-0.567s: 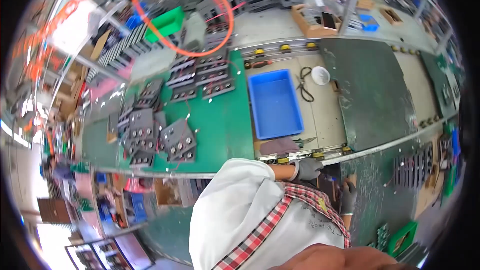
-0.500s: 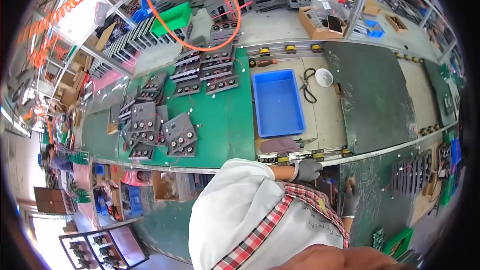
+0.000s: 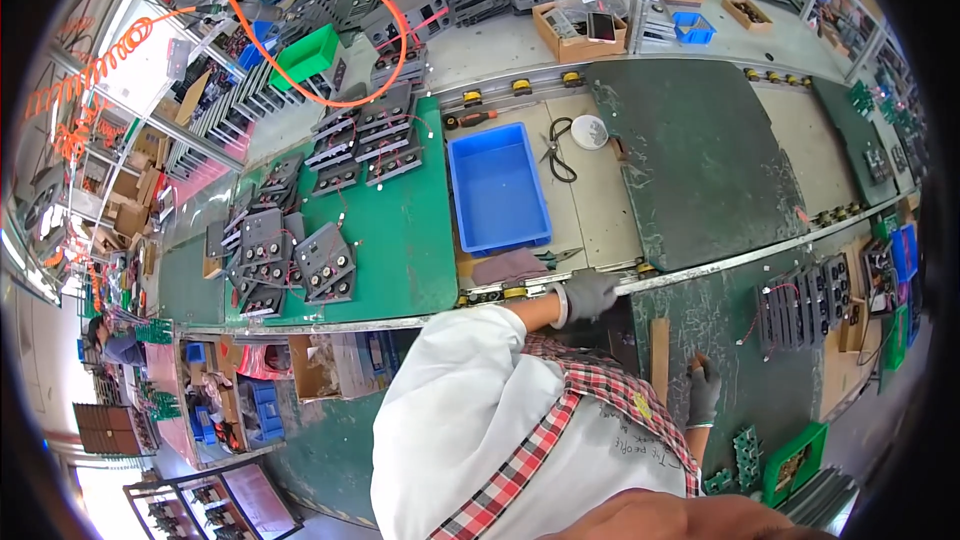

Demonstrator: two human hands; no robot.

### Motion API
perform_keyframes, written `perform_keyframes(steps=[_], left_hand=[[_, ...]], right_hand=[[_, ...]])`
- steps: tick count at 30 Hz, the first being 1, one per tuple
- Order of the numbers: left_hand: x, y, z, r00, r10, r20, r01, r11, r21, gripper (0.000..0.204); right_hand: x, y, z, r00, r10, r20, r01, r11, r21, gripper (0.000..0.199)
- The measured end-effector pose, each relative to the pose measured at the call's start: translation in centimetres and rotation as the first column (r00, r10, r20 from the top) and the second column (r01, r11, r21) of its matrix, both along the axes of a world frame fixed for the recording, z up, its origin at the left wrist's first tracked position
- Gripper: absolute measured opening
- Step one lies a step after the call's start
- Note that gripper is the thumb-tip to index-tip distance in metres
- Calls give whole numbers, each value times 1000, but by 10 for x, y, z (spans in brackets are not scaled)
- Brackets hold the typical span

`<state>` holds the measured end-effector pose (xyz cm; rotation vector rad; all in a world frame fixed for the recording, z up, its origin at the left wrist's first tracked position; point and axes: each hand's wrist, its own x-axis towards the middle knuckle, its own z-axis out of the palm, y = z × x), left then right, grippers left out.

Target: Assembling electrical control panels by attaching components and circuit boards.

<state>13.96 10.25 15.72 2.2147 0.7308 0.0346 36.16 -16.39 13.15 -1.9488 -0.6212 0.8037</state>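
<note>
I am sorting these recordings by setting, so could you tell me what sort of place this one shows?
Most likely an electronics assembly workshop. Grey wired modules lie in rows on a green mat, a blue tray sits on the long bench, and an orange coiled hose hangs overhead. The left hand rests at the bench edge.

Couple of brown cardboard boxes (image 3: 578, 28) sit on the far bench, and another open one (image 3: 318, 368) sits under the table.
</note>
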Motion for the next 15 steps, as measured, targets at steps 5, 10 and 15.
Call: perform_keyframes(steps=[5, 10, 15], left_hand=[[-77, 101, 8, 972, 230, -42, -214, 948, 234, 29], [-191, 237, 19, 809, 574, -129, -452, 747, 489, 28], [-301, 390, 44, 578, 816, -14, -654, 474, 590, 28]], right_hand=[[-10, 56, 14, 999, 47, -13, -47, 998, 30, 30], [-32, 106, -7, 994, 108, -33, -105, 992, 77, 28], [-89, 188, -3, 941, 310, 134, -303, 951, -65, 32]])
